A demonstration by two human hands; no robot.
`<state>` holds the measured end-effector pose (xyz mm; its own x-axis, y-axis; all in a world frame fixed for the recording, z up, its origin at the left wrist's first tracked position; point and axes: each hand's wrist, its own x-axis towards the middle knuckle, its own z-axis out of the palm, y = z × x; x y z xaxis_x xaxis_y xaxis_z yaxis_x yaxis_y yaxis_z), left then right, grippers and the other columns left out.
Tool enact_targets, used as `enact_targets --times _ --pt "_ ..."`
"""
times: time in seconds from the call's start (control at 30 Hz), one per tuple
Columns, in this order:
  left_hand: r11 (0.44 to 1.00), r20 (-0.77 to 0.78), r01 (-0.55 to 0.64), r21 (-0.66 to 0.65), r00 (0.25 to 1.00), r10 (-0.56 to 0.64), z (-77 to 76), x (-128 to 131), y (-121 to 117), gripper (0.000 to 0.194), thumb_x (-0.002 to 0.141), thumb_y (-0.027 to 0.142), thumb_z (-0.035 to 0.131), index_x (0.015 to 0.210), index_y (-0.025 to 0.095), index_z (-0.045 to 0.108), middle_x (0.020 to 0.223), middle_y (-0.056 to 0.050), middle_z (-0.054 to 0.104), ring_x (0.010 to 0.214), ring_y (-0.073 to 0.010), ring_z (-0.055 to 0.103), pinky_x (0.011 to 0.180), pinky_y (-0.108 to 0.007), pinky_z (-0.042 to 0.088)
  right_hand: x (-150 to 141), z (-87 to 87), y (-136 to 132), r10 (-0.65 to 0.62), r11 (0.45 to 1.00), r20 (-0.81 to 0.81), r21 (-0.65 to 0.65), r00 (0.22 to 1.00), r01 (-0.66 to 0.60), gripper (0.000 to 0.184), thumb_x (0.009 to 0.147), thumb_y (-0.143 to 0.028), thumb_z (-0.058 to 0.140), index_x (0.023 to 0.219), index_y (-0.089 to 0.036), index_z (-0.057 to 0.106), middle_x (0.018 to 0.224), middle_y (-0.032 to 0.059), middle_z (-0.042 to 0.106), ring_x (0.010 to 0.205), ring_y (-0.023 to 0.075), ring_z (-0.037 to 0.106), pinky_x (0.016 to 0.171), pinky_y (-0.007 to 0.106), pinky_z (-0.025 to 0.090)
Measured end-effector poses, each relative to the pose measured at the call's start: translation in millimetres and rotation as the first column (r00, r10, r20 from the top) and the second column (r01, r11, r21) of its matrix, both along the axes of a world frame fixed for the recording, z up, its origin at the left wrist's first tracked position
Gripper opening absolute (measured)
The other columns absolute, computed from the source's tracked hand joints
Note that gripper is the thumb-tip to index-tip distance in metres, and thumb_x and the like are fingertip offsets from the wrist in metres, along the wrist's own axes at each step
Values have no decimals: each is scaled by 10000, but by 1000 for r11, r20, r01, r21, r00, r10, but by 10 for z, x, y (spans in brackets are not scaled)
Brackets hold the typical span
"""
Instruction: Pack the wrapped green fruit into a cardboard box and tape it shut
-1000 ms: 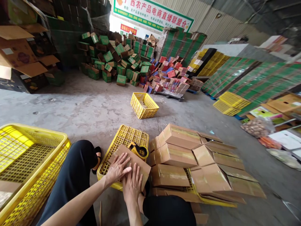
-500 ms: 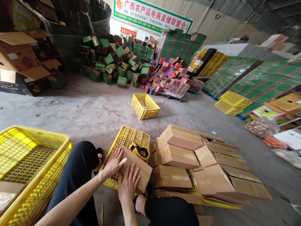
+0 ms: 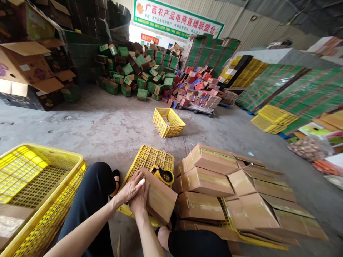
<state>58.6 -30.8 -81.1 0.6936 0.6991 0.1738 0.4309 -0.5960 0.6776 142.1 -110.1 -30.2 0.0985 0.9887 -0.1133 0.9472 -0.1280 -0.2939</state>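
A brown cardboard box (image 3: 160, 196) rests on the upturned yellow crate (image 3: 151, 156) between my knees. My left hand (image 3: 133, 185) lies flat along the box's left edge, its fingers stretched forward. Right beside it, my right hand (image 3: 139, 199) presses flat on the same edge, and the two hands touch or overlap. Neither hand is wrapped around anything. Just behind the box on the crate sits a yellow and black tape dispenser (image 3: 163, 175); the box covers part of the crate.
Several taped cardboard boxes (image 3: 211, 157) are stacked on my right over a yellow crate. A large yellow crate (image 3: 77, 160) stands on my left with a cardboard piece inside. Ahead is a smaller yellow crate (image 3: 170, 126) on the floor, before heaped green cartons (image 3: 142, 93).
My right hand has slid left from the top of the box to its left edge, up against my left hand. The view has shifted slightly.
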Motion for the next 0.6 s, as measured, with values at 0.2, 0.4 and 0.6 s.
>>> enact_targets --times 0.2,0.4,0.6 --pt "994 13 -35 -105 999 37 -15 45 -121 603 1125 489 225 1608 202 444 1660 -80 418 1601 -238 253 1309 -470 254 206 -97 -114 -24 1000 -15 13 1000 24 602 1060 -308 435 1651 -267 325 1691 124 368 1605 325 256 1286 648 142" --pt "975 7 -11 -224 1000 13 -22 199 -261 652 1111 555 248 1658 212 340 1708 -82 307 1615 -249 193 1318 -487 206 401 -350 -317 -50 989 44 138 998 44 573 1046 -229 406 1619 -242 416 1640 119 465 1574 313 341 1285 601 221" --pt "962 -104 -99 -254 992 75 -42 303 -353 725 1087 609 294 1670 177 301 1736 -115 199 1625 -290 106 1308 -541 184 665 -418 -607 -125 949 101 303 987 89 530 1093 -337 354 1574 -170 500 1631 122 475 1538 298 414 1236 489 377"
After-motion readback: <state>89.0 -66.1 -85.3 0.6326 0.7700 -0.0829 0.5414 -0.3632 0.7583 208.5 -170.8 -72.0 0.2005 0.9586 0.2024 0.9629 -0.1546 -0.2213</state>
